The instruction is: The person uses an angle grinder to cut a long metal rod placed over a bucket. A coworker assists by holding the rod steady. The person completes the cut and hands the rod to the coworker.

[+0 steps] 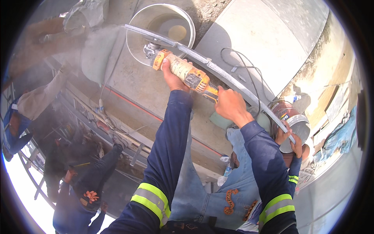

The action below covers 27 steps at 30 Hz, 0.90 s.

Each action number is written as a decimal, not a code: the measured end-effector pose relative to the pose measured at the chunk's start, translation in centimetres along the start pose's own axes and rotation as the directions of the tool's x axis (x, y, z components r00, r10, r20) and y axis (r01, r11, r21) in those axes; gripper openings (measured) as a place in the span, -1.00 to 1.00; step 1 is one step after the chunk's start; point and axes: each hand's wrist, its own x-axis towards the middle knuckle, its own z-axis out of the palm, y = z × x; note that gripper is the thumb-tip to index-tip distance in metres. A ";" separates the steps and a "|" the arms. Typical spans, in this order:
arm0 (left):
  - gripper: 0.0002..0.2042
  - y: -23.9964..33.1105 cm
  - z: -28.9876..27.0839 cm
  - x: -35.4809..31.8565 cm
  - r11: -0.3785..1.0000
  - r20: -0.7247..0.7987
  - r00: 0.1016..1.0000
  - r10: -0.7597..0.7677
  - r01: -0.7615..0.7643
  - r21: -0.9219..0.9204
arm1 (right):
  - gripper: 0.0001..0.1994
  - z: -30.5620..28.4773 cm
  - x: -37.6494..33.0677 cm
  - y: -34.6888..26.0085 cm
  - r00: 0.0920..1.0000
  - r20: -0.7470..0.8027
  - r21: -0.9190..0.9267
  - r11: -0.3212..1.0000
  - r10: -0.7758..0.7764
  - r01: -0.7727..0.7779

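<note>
I hold a dusty yellow and black angle grinder (182, 71) with both hands. My left hand (174, 77) is wrapped round its pale, worn body, behind the head. Its rear end is gripped by my right hand (233, 105). The grinder's metal head lies against or just below a long, thin grey strip (233, 80), which runs slantwise from the upper left to the lower right. Its disc is mostly hidden, and I cannot tell whether it touches the strip. A co-worker's hands (287, 136) hold the strip's lower right end. Pale dust spreads left from its far end.
A large white bucket (191, 29) with murky liquid stands beneath the strip's far end. Another bucket (300, 121) lies or stands by the co-worker. A dark cable (249, 67) loops over the light slab (269, 35). Several people (83, 183) are at the left, amid dust and rails.
</note>
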 end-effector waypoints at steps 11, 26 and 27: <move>-0.41 0.0 -0.1 0.4 0.999 0.012 0.999 0.042 -0.042 0.021 | -0.51 0.5 0.9 0.3 1.000 -0.001 0.004 1.000 -0.008 0.008; -0.47 0.5 0.1 0.7 0.998 0.002 1.000 -0.008 0.008 -0.063 | -0.51 0.6 1.3 -0.9 0.999 -0.034 -0.016 1.000 0.006 -0.007; -0.49 0.5 0.1 0.6 0.998 0.009 1.000 0.000 0.001 -0.066 | -0.51 0.5 1.2 -0.9 0.999 -0.031 -0.011 1.000 0.011 -0.012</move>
